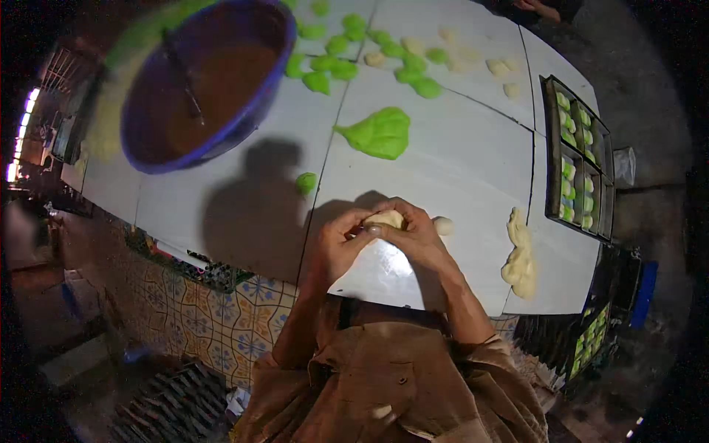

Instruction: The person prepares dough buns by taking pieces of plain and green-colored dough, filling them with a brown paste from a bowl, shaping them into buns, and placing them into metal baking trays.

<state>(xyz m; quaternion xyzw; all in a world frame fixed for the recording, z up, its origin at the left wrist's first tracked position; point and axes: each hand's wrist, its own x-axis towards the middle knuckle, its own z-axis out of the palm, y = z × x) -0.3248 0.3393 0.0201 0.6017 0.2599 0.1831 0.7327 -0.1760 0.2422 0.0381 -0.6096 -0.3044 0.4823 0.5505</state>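
My left hand (346, 240) and my right hand (412, 232) are cupped together around a piece of pale cream dough (385, 218), with fingers curled on it above the white tiled tabletop (465, 177). Just right of them sits a small pale dough ball (444, 225). A small green dough piece (306, 182) lies up and to the left. Farther up the table rests a larger lump of green dough (377, 133), and a long irregular piece of cream dough (519, 258) lies to the right.
A purple bowl (257, 103) of brown contents with a utensil stands upper left. Several green (343, 69) and cream pieces (501, 68) are scattered at the back. A divided metal tray (613, 184) of two-colour dough pieces is on the right. Another person's hand (535, 6) shows beyond the table.
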